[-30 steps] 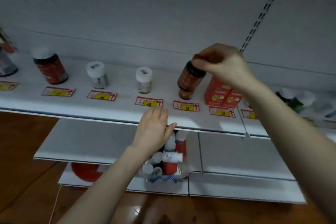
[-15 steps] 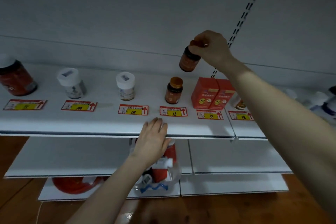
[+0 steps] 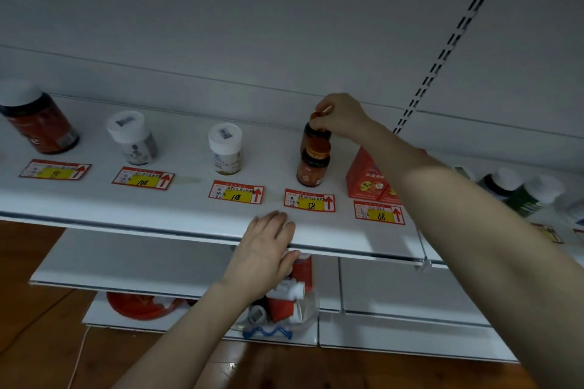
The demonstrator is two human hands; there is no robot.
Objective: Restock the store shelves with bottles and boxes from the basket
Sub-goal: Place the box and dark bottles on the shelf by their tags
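Amber pill bottle (image 3: 316, 133), cap pinched by right hand (image 3: 339, 117): seat upright directly behind its shelved twin (image 3: 313, 167) before letting go; left hand (image 3: 267, 249) rests flat and relaxed on shelf edge (image 3: 177, 215)

Shop: white slotted shelving (image 3: 189, 208), red-yellow price tags (image 3: 236, 192) under spaced supplement bottles (image 3: 225, 148)

The shelf (image 3: 189, 208) looks like smooth white painted metal, a little shiny at its front edge. The floor (image 3: 38, 341) is glossy brown wood. The front brown bottle (image 3: 311, 172) is shiny, with a shiny orange cap (image 3: 318, 148). The price tags (image 3: 309, 200) are paper. The basket (image 3: 305, 314) is clear plastic.
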